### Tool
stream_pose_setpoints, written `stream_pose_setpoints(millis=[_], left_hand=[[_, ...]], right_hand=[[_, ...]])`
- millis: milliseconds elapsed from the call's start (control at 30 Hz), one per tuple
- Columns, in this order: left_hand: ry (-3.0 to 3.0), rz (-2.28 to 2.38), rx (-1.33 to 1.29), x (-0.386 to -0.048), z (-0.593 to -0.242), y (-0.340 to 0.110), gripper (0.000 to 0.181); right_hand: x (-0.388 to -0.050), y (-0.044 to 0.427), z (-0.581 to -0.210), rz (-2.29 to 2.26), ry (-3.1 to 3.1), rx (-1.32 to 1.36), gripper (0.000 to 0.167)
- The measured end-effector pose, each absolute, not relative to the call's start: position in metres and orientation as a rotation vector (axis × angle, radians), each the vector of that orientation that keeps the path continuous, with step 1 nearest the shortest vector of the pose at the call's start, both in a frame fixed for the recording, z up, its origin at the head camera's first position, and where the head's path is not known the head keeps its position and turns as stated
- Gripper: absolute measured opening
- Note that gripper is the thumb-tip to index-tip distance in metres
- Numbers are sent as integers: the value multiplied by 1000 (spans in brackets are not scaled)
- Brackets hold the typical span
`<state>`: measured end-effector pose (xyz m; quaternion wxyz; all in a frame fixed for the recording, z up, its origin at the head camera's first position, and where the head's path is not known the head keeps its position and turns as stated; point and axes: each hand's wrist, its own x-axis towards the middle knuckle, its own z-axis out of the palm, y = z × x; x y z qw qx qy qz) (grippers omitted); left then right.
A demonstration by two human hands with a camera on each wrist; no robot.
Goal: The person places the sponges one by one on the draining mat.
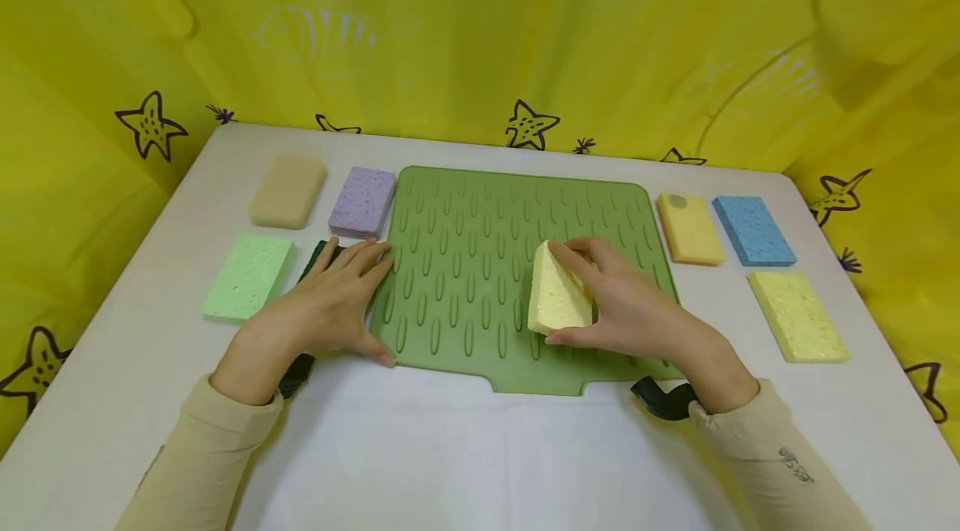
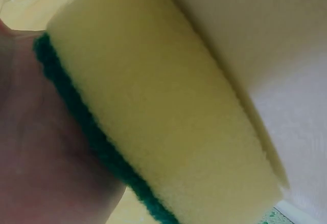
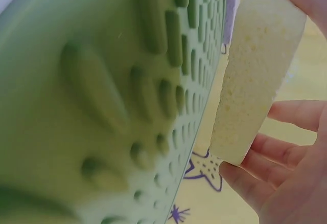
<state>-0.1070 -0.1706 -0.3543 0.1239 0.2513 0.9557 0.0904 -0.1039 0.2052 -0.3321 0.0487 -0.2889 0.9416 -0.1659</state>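
My right hand (image 1: 630, 306) pinches a pale yellow sponge (image 1: 558, 293) between thumb and fingers over the right half of the green ridged mat (image 1: 465, 264). In the right wrist view the sponge (image 3: 260, 70) stands tilted in the hand (image 3: 291, 168), apart from the mat (image 3: 66, 127). My left hand (image 1: 322, 298) lies spread at the mat's left edge, its thumb at the lower left corner. Beneath it a dark green sponge (image 1: 318, 252) is mostly hidden; the left wrist view shows a yellow sponge with a green scouring layer (image 2: 163, 101) close beside the hand (image 2: 51, 137).
Left of the mat lie a beige sponge (image 1: 288, 191), a purple one (image 1: 363, 202) and a light green one (image 1: 249, 278). To its right are an orange-yellow sponge (image 1: 692, 229), a blue one (image 1: 753, 231) and a yellow one (image 1: 799, 316). A yellow patterned curtain (image 1: 450, 31) hangs behind the table.
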Motion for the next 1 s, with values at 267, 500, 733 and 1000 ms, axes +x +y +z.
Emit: stream_pose_setpoints(millis=[267,500,733,1000], left_hand=[[2775,257,736,-108,-356,-170,130],[2772,250,725,-108,-357,-171,131],[2770,246,725,-108,-357,-171,131],[2775,241,723,-107,-356,-171,131]], right_hand=[[-103,185,-332,-553,2830,-895,107],[-105,169,-332,-574,2820,-940,105],[-105,150,-336,-580,2789,-977,105],[-106,132,-342,-611,2772,-1034,102]])
